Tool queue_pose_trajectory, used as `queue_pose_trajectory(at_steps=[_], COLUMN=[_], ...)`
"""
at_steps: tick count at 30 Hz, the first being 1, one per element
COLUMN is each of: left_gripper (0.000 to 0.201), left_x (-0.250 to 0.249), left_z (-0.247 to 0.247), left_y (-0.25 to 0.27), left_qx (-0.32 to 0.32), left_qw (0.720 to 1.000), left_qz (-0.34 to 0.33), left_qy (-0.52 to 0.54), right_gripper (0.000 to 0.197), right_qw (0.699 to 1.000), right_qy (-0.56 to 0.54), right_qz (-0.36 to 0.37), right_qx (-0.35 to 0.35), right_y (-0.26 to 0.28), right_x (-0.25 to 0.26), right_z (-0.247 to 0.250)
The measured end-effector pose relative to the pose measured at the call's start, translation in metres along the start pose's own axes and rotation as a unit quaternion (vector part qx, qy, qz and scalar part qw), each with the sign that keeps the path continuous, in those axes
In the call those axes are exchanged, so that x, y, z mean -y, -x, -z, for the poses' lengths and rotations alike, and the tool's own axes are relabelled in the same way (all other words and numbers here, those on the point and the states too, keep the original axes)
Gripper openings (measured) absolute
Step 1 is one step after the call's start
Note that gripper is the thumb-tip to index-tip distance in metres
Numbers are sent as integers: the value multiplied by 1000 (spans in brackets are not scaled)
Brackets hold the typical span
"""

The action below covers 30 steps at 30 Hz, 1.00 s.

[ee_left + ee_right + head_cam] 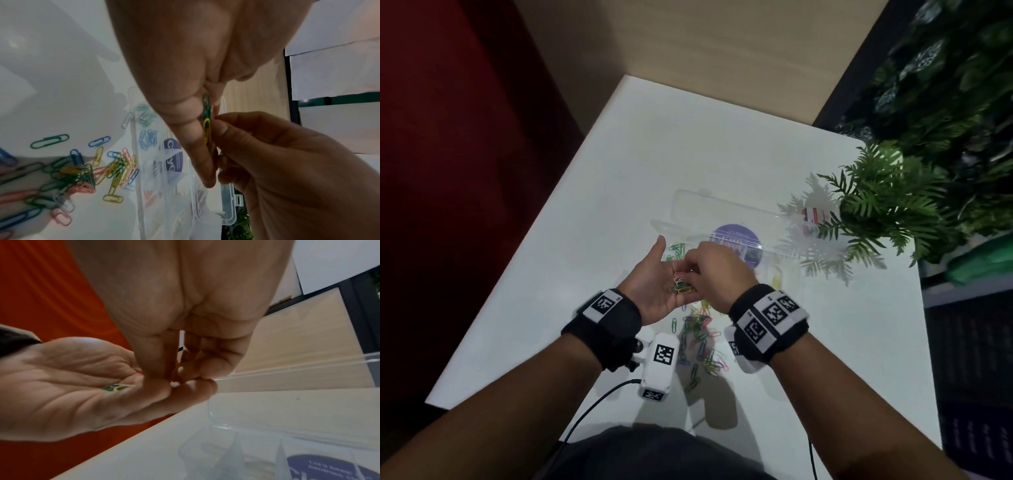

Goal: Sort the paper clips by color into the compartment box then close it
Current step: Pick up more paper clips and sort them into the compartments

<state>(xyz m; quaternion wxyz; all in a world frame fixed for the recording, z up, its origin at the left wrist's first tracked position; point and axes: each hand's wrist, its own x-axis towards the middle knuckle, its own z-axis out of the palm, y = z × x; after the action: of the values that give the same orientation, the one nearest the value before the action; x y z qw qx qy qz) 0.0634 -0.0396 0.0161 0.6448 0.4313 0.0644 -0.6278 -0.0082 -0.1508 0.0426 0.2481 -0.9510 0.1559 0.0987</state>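
Head view has my left hand (654, 284) cupped flat under a few paper clips (681, 286), my right hand (719, 270) pinching one at its 3 o'clock edge; light, springy, slippery wire, best nipped across a loop

Left hand (654, 284) palm-up, flat, right hand (717, 267) above it, fingertips (185, 369) apparently in pinching grip

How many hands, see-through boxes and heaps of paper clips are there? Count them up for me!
Hands: 2, the left hand and the right hand
See-through box: 1
Heap of paper clips: 1
Total: 4
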Motion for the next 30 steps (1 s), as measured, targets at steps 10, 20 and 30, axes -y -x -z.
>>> queue_pose_trajectory(at_steps=[10,20,30], left_gripper=[85,80,70], left_x=[3,2,0], left_z=[-7,-8,-13], left_y=[-6,-10,-18], left_qx=[-16,-27,-29], left_qw=[1000,999,999], left_qz=[6,3,-7], left_qy=[17,35,37], right_gripper=[9,11,6], right_qw=[985,943,979], right_qy=[-153,-147,-142], right_qz=[-50,-279,-99], right_qx=[-65,-104,-104], right_y=[8,2,11], right_x=[-26,-117,-65], right_z=[12,-1,16])
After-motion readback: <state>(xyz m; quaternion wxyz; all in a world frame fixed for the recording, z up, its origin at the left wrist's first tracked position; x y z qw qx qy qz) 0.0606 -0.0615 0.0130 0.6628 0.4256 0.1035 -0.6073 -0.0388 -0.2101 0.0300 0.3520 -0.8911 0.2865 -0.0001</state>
